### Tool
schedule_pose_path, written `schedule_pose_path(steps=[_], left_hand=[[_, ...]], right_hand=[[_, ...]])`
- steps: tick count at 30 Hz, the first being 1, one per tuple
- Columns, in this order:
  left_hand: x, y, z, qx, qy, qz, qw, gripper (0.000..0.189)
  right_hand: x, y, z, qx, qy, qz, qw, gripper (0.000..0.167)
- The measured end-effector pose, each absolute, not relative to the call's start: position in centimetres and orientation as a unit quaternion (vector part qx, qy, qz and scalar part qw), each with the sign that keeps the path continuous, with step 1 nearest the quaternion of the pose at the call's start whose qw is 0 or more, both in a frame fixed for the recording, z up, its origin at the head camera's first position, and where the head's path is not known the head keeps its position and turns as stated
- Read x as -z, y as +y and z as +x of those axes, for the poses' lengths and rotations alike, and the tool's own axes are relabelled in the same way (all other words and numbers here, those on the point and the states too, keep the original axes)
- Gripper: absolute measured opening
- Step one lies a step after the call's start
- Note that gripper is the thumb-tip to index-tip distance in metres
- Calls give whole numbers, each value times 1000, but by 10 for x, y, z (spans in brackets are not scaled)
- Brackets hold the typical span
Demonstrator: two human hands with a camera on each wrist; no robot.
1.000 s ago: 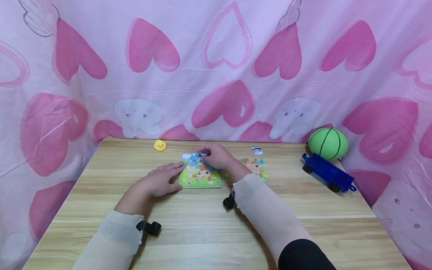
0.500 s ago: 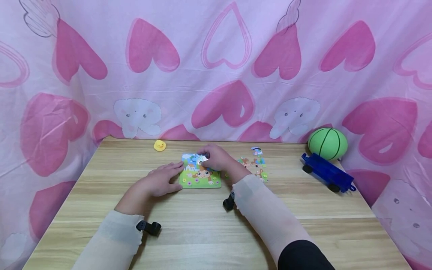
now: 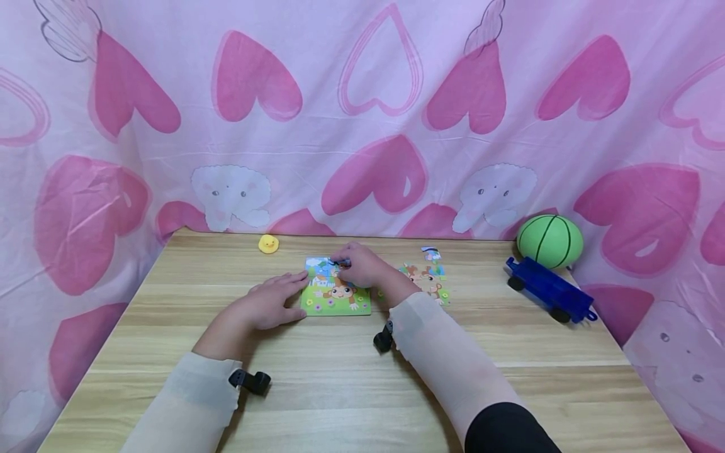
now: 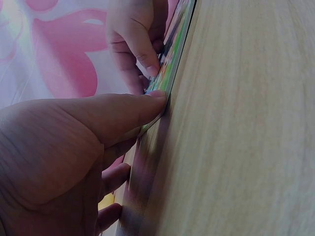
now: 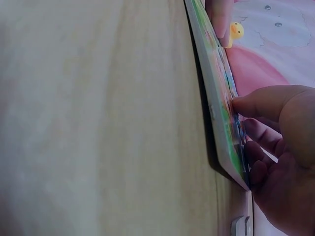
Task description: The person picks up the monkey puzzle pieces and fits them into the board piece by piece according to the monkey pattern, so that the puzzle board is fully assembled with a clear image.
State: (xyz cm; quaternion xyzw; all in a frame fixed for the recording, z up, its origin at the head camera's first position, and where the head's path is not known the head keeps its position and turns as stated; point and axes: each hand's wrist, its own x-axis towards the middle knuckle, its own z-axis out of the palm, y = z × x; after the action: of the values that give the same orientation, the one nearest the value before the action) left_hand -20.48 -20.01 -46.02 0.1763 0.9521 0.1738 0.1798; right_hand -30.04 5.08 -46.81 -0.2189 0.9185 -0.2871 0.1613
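Observation:
A square jigsaw board [image 3: 334, 306] with a cartoon monkey picture lies flat at the middle of the table. My left hand [image 3: 269, 302] rests along its left edge with fingers extended. In the left wrist view, the left thumb [image 4: 133, 109] lies on the board's near corner. Over the board's upper right part, my right hand [image 3: 365, 264] pinches a small dark-edged puzzle piece [image 3: 343, 262] between thumb and fingers. In the right wrist view, the right thumb [image 5: 253, 103] reaches the board's surface, with the other fingers curled beside it. The right hand covers the board's far right corner.
Several loose puzzle pieces [image 3: 436, 277] lie right of the board, partly behind the right forearm, and one piece [image 3: 431, 253] sits farther back. A yellow toy duck [image 3: 269, 244] stands back left. A green ball [image 3: 550, 241] and blue toy wagon [image 3: 549, 289] occupy the right side.
My right hand has shifted the puzzle piece slightly right and back, baring a pale spot on the board, then lowered it over that spot. My left hand stays in place.

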Motion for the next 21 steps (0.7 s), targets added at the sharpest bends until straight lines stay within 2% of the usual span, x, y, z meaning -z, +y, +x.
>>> schedule_pose_path(steps=[12, 21], left_hand=[[461, -200, -206, -177, 951, 175, 182, 81], [462, -200, -205, -178, 952, 174, 176, 81]], right_hand=[[472, 54, -303, 303, 914, -224, 151, 47], [456, 105, -304, 387, 896, -189, 109, 45]])
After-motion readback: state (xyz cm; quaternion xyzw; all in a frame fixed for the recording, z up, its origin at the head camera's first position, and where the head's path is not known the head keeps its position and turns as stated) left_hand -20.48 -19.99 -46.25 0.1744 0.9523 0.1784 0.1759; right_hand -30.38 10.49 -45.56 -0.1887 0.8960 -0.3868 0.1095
